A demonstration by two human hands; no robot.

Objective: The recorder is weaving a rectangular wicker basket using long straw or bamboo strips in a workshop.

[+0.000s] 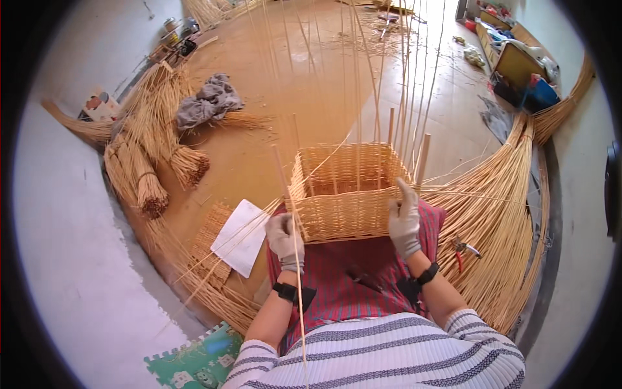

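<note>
A woven wicker basket (343,214) with upright stakes and long thin rods rests on a red striped cloth (337,272) over my lap. My left hand (284,241), in a pale glove, has its fingers curled at the front left corner, where a long strand (299,285) runs down past it. My right hand (405,222), gloved too, touches the front right of the basket, index finger pointing up along that corner and the other fingers partly curled; exactly what it grips is unclear.
Bundles of wicker rods lie at left (142,175) and right (492,233). Pruning shears (468,249) sit on the right bundle. A white sheet (238,238), woven mat (204,256), grey cloth (207,104) and green foam mat (188,360) are around me. Cluttered containers (518,65) line the back right wall.
</note>
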